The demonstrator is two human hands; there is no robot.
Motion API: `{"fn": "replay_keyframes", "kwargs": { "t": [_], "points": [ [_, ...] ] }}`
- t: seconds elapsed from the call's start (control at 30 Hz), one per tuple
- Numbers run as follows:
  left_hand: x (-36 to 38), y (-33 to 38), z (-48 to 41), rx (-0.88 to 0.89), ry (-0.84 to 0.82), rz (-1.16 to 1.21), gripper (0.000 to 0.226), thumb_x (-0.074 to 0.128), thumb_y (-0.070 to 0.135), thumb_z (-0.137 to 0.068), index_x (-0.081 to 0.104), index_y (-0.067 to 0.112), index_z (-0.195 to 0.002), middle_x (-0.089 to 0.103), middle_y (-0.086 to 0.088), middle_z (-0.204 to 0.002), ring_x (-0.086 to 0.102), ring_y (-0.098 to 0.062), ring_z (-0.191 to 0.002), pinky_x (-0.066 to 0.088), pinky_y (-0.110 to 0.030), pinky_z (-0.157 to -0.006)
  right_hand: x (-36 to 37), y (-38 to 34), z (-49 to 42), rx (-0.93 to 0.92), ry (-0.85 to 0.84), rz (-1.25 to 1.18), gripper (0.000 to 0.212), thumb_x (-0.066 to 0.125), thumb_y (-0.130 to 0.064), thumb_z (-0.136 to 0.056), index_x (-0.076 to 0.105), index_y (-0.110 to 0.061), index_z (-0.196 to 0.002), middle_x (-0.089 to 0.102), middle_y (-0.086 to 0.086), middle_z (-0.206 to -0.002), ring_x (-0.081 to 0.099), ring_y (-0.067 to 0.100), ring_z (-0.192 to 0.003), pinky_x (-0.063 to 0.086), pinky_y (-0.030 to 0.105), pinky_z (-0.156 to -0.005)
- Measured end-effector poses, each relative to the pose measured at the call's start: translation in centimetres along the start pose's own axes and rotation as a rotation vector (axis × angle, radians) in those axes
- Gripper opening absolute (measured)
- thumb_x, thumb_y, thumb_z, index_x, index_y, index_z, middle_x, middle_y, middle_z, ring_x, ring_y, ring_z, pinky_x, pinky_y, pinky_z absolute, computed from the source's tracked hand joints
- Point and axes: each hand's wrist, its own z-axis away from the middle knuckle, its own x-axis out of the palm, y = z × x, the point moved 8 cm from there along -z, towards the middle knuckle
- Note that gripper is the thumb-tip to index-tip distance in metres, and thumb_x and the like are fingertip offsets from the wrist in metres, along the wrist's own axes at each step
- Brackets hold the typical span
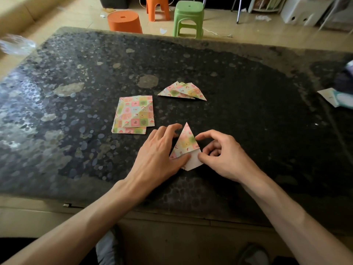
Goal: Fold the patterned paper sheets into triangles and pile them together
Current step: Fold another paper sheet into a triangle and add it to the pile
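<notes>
- Working by the near edge of the table (pixel 248 83) puts everything within your reach.
- Mid-table, the unfolded sheets (pixel 133 113) wait, with the finished triangles (pixel 181 91) piled just beyond, apart.
- Your left hand (pixel 160 152), fingers flat, pins the half-folded sheet (pixel 186 144); your right hand (pixel 219 153) pinches its right edge, likely to crease it.

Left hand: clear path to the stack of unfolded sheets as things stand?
Probably yes. The stack of unfolded sheets lies just ahead-left of the left hand with only bare table between, though that hand is pressing the half-folded sheet.
</notes>
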Motion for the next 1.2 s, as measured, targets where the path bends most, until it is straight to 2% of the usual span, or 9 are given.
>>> {"fn": "replay_keyframes", "kwargs": {
  "t": [0.2,0.33,0.4,0.47,0.53,0.63,0.9,1.03,1.2],
  "points": [
    [-0.8,1.0,-0.4,0.069,0.005,0.083,0.048,0.058,0.031,-0.101,0.041,0.032,-0.146,0.064,0.02,-0.109,0.061,0.0,-0.096,0.056,-0.028,-0.081,-0.1,0.3,0.3,0.023,-0.006,0.008,0.063,0.079,-0.018,-0.087,0.046,-0.046,-0.132,0.069,-0.005,-0.091,0.071,0.01,-0.076,0.061,0.029,-0.076],
    [-1.5,-0.5,-0.9,0.019,0.061,0.15,0.064,0.06,0.013,-0.098,0.032,0.033,-0.153,0.056,0.021,-0.098,0.062,-0.004,-0.084,0.057,-0.031,-0.073,-0.3,0.2,0.5,0.004,-0.02,-0.007,0.053,0.077,-0.017,-0.087,0.049,-0.045,-0.123,0.069,-0.004,-0.089,0.071,0.011,-0.073,0.062,0.031,-0.074],
    [-1.6,-0.8,-0.8,0.02,0.064,0.126,0.075,0.065,0.011,-0.095,0.027,0.034,-0.156,0.055,0.014,-0.11,0.059,-0.004,-0.088,0.056,-0.028,-0.078,-0.3,0.2,0.6,-0.025,-0.013,-0.008,0.042,0.076,-0.018,-0.087,0.053,-0.043,-0.112,0.069,-0.004,-0.086,0.07,0.011,-0.07,0.06,0.029,-0.071],
    [-1.8,-0.6,-0.7,0.065,0.091,-0.03,0.079,0.073,0.014,-0.089,0.033,0.032,-0.154,0.046,0.004,-0.132,0.05,-0.006,-0.111,0.044,-0.024,-0.097,-0.2,0.1,0.7,-0.063,-0.016,0.022,0.03,0.075,-0.02,-0.087,0.058,-0.041,-0.101,0.068,-0.004,-0.083,0.068,0.01,-0.069,0.058,0.028,-0.069],
    [-2.1,0.0,-0.6,0.158,0.123,-0.201,0.062,0.077,0.019,-0.085,0.051,0.028,-0.141,0.041,-0.003,-0.138,0.042,-0.016,-0.127,0.035,-0.029,-0.107,0.1,0.2,0.7,-0.098,-0.038,0.073,0.02,0.074,-0.024,-0.088,0.063,-0.039,-0.095,0.066,-0.007,-0.083,0.067,0.01,-0.071,0.057,0.026,-0.068],
    [-1.2,0.5,-0.7,0.333,0.009,-0.214,0.024,0.072,0.018,-0.093,0.07,0.029,-0.114,0.057,0.004,-0.127,0.052,-0.019,-0.12,0.047,-0.04,-0.097,0.3,0.2,0.8,-0.128,-0.055,0.12,0.012,0.072,-0.028,-0.091,0.07,-0.039,-0.093,0.066,-0.012,-0.085,0.065,0.004,-0.074,0.053,0.019,-0.065],
    [-1.3,-0.9,-0.3,0.318,-0.188,-0.002,0.017,0.066,0.032,-0.096,0.069,0.038,-0.112,0.063,0.02,-0.123,0.057,-0.001,-0.116,0.053,-0.032,-0.094,0.1,-0.1,1.2,-0.228,-0.052,0.224,0.012,0.073,-0.025,-0.092,0.073,-0.036,-0.097,0.061,-0.011,-0.083,0.059,0.006,-0.074,0.049,0.02,-0.063],
    [-1.3,-0.7,0.0,0.342,-0.233,0.009,0.018,0.064,0.05,-0.095,0.072,0.042,-0.109,0.059,0.022,-0.129,0.053,0.003,-0.122,0.048,-0.03,-0.102,0.0,-1.1,1.4,-0.364,-0.008,0.288,0.018,0.075,-0.024,-0.086,0.073,-0.038,-0.099,0.051,-0.016,-0.099,0.053,0.001,-0.098,0.04,0.015,-0.079],
    [-1.1,-0.6,0.5,0.429,-0.245,-0.062,0.032,0.064,0.064,-0.089,0.073,0.045,-0.114,0.056,0.017,-0.137,0.051,-0.004,-0.129,0.045,-0.031,-0.106,0.8,-2.1,2.0,-0.525,-0.027,0.321,0.026,0.077,-0.038,-0.082,0.073,-0.04,-0.108,0.05,-0.021,-0.117,0.041,0.002,-0.123,0.038,0.023,-0.102]
  ]
}}
